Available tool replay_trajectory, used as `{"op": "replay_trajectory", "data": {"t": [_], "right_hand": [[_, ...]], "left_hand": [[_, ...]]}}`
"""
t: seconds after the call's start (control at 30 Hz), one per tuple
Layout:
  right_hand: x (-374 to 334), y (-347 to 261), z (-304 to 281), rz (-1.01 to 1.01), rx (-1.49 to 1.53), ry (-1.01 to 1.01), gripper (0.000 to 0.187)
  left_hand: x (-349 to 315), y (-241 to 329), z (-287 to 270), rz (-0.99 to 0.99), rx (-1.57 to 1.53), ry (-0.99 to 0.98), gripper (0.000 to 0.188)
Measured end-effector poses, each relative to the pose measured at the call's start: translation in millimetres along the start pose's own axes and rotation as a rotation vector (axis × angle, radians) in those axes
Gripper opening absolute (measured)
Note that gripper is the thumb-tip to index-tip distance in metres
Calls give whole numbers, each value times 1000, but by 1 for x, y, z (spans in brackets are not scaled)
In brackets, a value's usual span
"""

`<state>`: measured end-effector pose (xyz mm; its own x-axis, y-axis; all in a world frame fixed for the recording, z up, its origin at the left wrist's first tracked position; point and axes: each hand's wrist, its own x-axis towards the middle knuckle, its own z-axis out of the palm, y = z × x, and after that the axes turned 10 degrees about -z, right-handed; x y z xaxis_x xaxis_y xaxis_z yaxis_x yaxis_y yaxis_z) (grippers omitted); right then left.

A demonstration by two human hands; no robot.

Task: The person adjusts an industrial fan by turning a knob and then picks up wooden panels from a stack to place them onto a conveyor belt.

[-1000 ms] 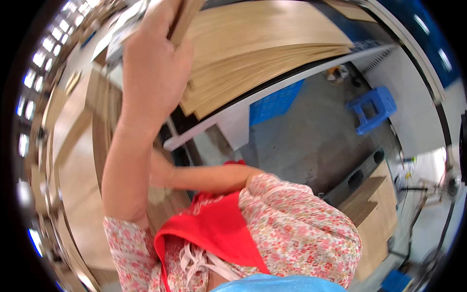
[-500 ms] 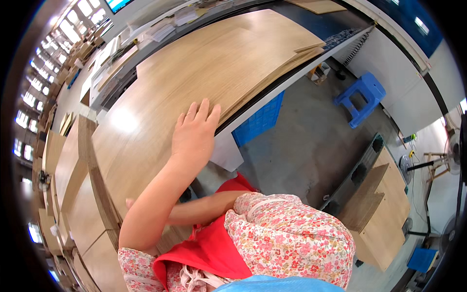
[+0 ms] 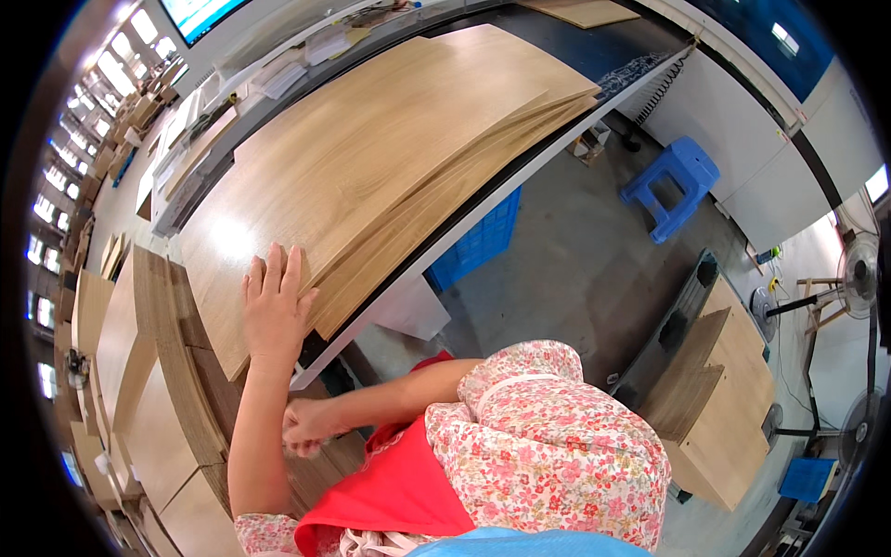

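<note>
My left hand (image 3: 276, 311) lies palm down with fingers spread on the top wood-grain board (image 3: 362, 158), near its close left end. That board rests on a stack of similar boards (image 3: 455, 186), whose edges show fanned out along the right side. Below the stack's near end, my right hand (image 3: 304, 427) is curled into a fist, apart from the top board. Whatever its fingers may hold is hidden. The stack sits on a dark-topped workbench (image 3: 608, 60) with a pale edge.
Stacked brown boards (image 3: 172, 371) stand close on my left. A blue plastic stool (image 3: 673, 186) and a blue crate (image 3: 478, 241) are right of and under the bench. Wooden panels (image 3: 724, 408) lean at the right, near a fan (image 3: 858, 269). Papers (image 3: 278, 79) lie behind the stack.
My left hand has slid toward the near left end of the boards. My right hand has come out from under that end into view as a fist. More lower board edges show.
</note>
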<state>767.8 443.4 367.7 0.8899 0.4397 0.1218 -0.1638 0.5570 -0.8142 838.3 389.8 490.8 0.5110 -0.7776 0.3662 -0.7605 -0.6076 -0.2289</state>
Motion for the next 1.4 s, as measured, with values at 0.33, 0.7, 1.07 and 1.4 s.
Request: {"op": "replay_trajectory", "data": {"t": [0.33, 0.7, 1.07, 1.4], "right_hand": [[-23, 7, -11, 110, -301, -95, 17], [-26, 22, -26, 186, -556, -149, 50], [45, 62, -23, 461, -398, 270, 56], [104, 84, -15, 343, -579, 381, 45]], "left_hand": [[51, 28, 0, 81, -134, 18, 55], [63, -21, 4, 176, -597, -192, 62], [-53, -457, 75, -842, -49, -182, 65], [-111, -529, 131, -754, 40, 95, 57]]}}
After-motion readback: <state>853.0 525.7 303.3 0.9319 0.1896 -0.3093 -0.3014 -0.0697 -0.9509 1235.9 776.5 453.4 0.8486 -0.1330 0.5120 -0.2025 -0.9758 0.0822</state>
